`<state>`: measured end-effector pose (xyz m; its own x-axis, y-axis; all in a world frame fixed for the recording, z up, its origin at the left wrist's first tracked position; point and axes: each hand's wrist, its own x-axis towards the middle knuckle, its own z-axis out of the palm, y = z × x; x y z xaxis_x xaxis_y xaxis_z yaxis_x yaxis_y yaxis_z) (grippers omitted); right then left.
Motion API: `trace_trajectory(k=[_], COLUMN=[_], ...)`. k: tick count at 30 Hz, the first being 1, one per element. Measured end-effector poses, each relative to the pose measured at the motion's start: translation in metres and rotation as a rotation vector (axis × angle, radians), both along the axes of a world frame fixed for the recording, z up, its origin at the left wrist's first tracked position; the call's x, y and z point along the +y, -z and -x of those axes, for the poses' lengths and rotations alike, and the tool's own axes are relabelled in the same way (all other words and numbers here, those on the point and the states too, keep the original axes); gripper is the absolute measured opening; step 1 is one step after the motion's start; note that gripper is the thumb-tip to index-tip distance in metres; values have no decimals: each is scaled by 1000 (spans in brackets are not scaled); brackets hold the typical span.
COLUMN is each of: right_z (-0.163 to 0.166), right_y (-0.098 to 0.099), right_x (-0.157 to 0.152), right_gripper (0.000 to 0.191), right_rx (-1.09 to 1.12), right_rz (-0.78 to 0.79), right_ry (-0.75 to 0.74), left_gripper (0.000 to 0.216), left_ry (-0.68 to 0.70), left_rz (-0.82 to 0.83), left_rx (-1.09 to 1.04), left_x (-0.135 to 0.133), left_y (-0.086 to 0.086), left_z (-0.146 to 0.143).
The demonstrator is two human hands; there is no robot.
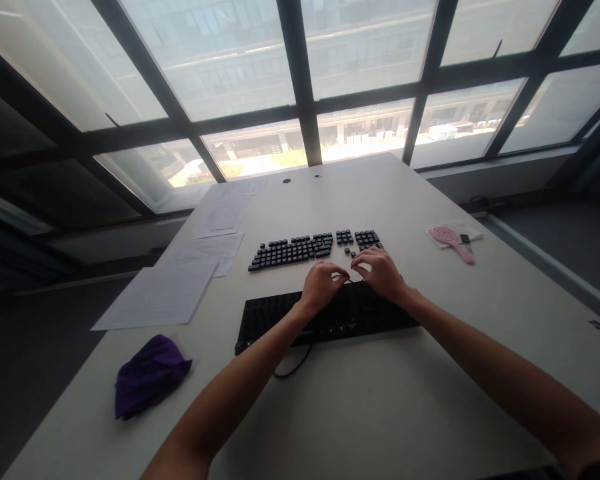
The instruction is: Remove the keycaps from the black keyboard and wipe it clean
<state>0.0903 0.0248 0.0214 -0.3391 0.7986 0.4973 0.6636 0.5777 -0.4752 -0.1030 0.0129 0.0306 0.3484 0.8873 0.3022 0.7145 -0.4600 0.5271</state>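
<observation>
Where two hands [353, 280] meet: one keyboard [280, 317]

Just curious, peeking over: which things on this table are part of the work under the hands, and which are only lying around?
In use: keyboard, loose keycaps, left hand, right hand.
Lying about: papers, purple cloth, pink brush.

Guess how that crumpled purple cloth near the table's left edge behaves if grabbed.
The crumpled purple cloth lies in a soft, folded heap, so it is probably floppy and light. It would likely drape and sag when lifted, and drag or bunch rather than roll on the white table.
</observation>
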Motion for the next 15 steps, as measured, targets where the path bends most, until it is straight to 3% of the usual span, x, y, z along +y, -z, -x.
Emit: trace_trajectory(k=[3,7,10,15], right_z=[-18,-34,-35,-31], right_y=[5,18,26,31], right_x=[-46,-96,-112,-114], right_gripper=[7,4,5,7], right_rx=[257,351,333,277], right_rz=[87,187,214,172], right_ry=[-66,-121,-151,-171], left_gripper=[8,10,8,7], left_ry=[107,164,183,212], left_rz=[58,121,110,83], left_rx=[-175,-246,-247,-206], left_x=[-45,-83,-89,-88], left_y=[2,14,21,21], left_z=[1,-1,-3,-6])
